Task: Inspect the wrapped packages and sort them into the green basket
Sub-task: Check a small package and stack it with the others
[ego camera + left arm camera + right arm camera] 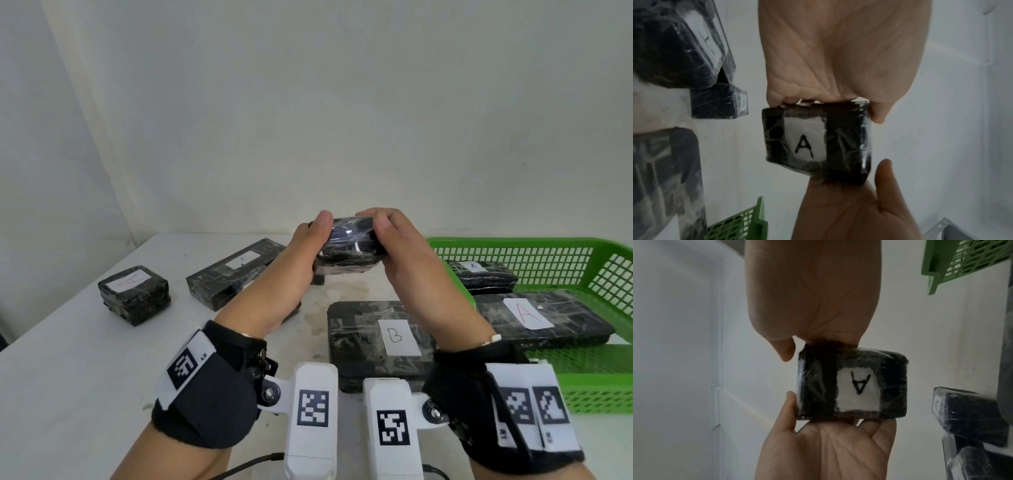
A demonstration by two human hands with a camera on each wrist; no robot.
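A small black plastic-wrapped package [346,250] is held up above the table between both hands. My left hand [305,250] grips its left end, thumb on top. My right hand [400,246] grips its right end. Its white label with a handwritten "A" faces down and away from the head view; it shows on the package [818,142] in the left wrist view and on the package [853,384] in the right wrist view. The green basket [513,245] stands at the right and holds a small "A" package [483,274] and a large flat "A" package [541,318].
On the white table lie a flat "B" package [380,339] below my hands, a long "A" package [236,270] and a square "A" package [135,294] at the left. Another small package [719,100] sits under the left hand. A wall stands close behind.
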